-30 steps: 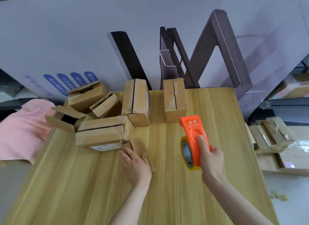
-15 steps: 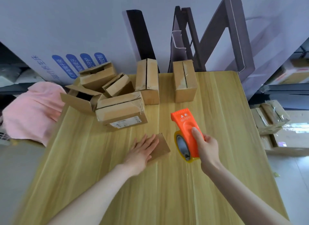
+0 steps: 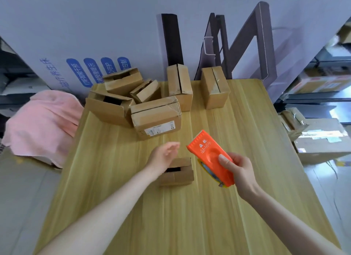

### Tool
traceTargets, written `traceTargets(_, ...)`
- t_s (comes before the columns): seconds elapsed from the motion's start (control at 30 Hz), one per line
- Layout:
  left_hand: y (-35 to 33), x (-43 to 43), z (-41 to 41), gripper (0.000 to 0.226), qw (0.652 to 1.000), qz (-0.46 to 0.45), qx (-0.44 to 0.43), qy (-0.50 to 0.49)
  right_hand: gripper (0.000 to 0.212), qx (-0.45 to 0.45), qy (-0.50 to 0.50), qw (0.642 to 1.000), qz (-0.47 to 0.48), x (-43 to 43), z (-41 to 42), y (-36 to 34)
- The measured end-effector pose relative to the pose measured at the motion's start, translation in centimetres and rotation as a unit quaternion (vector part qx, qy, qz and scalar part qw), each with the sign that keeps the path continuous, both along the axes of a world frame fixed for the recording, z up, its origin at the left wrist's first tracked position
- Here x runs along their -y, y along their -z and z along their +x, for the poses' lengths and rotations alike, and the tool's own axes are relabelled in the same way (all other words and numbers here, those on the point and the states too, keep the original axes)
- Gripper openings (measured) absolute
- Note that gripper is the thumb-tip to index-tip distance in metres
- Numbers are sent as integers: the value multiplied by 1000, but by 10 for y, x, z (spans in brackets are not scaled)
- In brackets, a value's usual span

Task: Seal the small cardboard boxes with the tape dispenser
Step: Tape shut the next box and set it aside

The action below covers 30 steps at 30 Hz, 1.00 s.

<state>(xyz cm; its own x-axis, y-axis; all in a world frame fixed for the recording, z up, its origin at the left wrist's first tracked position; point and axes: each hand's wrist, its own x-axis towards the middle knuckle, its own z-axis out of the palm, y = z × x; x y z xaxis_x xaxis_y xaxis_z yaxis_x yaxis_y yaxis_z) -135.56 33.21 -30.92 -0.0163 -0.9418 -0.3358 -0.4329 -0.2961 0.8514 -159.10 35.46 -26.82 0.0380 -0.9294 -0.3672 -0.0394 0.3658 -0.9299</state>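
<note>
Pile, upper centre: brown cardboard boxes (image 3: pixel 155 120), several gaping, await tape.
Left hand (image 3: pixel 163 156): fingers loose, hovering over small brown cardboard box (image 3: pixel 178 177), mid-frame, untaped.
Right hand (image 3: pixel 240 172): clasps orange plastic tape dispenser (image 3: pixel 209 156), not yet applied.

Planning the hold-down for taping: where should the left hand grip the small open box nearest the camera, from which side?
Probably the small box by its left end, left hand coming from above-left, fingers pressing the flaps over the dark gap. The tape dispenser in the right hand sits on its right, so that side should stay free.
</note>
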Motion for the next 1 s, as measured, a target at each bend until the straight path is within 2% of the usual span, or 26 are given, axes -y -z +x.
traceTargets(0.03, -17, 4, 2, 20, 996, 6, -77, -38, 30, -9, 2, 1000, -8, -5, 4, -2)
traceTargets(0.1, -46, 8, 9, 24, 978, 46, -197, -45, 26, -21, 6, 999, -24, -14, 13, -7)
traceTargets(0.2, -71, 4, 24, 42, 959, 84, -270, -1, 25, -37, 4, 998, -49, -25, 28, -14)
traceTargets(0.3, -75, -1, 34, 37, 965, 88, -246, 10, 25, -45, 1, 997, -64, -34, 41, -20)
traceTargets(0.4, -70, -3, 42, 48, 974, 133, -184, 11, 29, -38, -13, 996, -76, -40, 52, -25)
traceTargets(0.47, -69, -5, 47, 53, 954, 206, -216, 35, 38, -31, -22, 996, -78, -41, 58, -30)
traceTargets(0.53, -69, -6, 51, 49, 929, 241, -276, 49, 40, -36, -28, 996, -82, -39, 62, -35)
traceTargets(0.63, -72, -5, 54, 36, 926, 204, -315, 31, 30, -55, -33, 994, -88, -35, 64, -39)
traceTargets(0.9, -81, 1, 57, 22, 966, 104, -237, -19, 26, -88, -39, 991, -88, -24, 64, -48)
traceTargets(1.0, -81, 4, 54, 15, 979, 79, -177, -62, 27, -118, -57, 987, -96, -19, 65, -53)
